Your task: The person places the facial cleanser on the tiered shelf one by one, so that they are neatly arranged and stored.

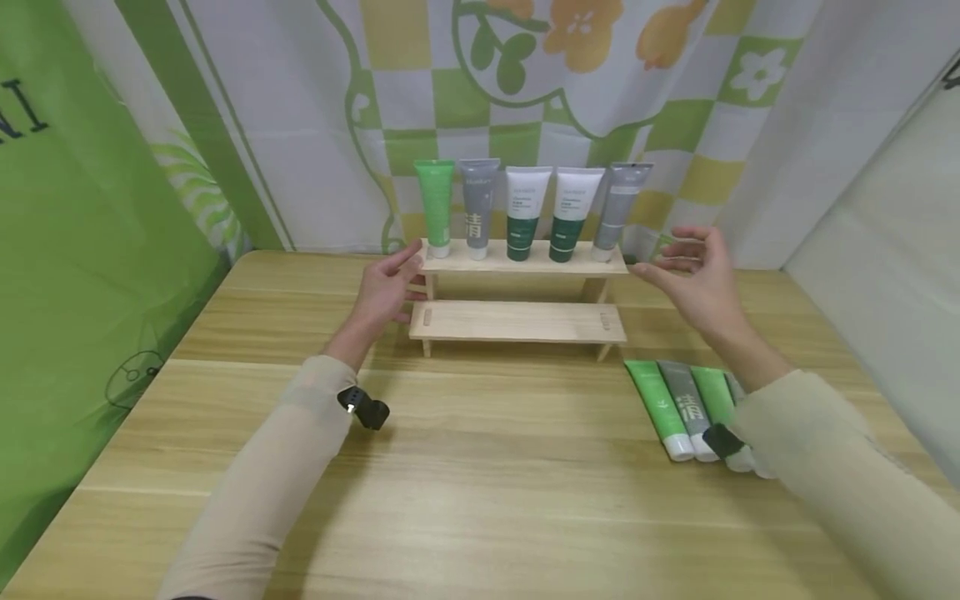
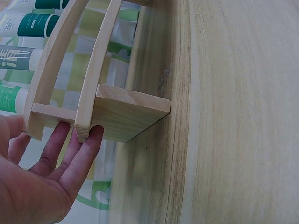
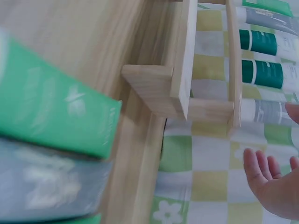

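A two-tier wooden rack (image 1: 517,321) stands on the table, its upper board bearing an upright row of squeeze tubes: a green tube (image 1: 436,204), a grey tube (image 1: 477,200), two white-and-dark-green tubes (image 1: 527,208) (image 1: 575,208) and another grey tube (image 1: 618,208). The lower board is bare. My left hand (image 1: 386,287) holds the rack's left end, thumb at the upper board and fingertips against the side and lower board (image 2: 84,109). Beyond the rack's right end, my right hand (image 1: 697,279) is raised with loosely bent fingers and holds nothing; its thumb is near the upper board's corner.
More tubes lie side by side on the table at the right, among them a green tube (image 1: 660,408) and a grey tube (image 1: 686,404), partly hidden by my right sleeve. A patterned curtain (image 1: 465,83) hangs behind the wooden table (image 1: 450,483).
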### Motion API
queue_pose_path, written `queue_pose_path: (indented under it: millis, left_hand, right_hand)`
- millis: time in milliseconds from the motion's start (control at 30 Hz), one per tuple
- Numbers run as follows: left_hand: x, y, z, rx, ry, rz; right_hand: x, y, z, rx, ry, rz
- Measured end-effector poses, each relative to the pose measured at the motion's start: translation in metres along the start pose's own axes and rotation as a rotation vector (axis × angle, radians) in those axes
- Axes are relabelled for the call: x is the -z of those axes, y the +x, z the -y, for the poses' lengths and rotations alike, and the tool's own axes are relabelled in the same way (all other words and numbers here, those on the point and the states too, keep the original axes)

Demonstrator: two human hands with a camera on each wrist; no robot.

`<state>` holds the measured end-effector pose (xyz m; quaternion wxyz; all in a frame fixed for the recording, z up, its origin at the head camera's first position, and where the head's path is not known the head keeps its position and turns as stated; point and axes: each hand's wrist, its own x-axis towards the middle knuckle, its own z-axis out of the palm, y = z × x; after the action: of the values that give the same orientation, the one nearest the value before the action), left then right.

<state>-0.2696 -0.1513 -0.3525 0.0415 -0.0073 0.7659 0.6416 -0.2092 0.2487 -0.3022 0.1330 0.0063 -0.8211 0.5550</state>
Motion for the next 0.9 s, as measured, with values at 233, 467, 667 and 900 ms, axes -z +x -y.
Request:
queue_pose_path:
  millis: [233,467,667,900]
  left_hand:
    - [0.000,0.001,0.000,0.002,-0.004,0.002]
    - [-0.001,0.001,-0.001,0.013,-0.003,-0.002]
    - [0.000,0.000,-0.002,0.014,-0.002,0.002]
    - [0.001,0.000,-0.001,0.012,-0.007,0.011]
  right_hand:
    - [0.040,-0.031,-0.021,-0.111,0.147,0.125]
    - [0.084,-0.066,-0.049,-0.114,-0.115,0.242]
    - [0.112,-0.094,-0.068,-0.147,-0.264,0.353]
    - [0.126,-0.112,-0.080,-0.253,-0.368,0.429]
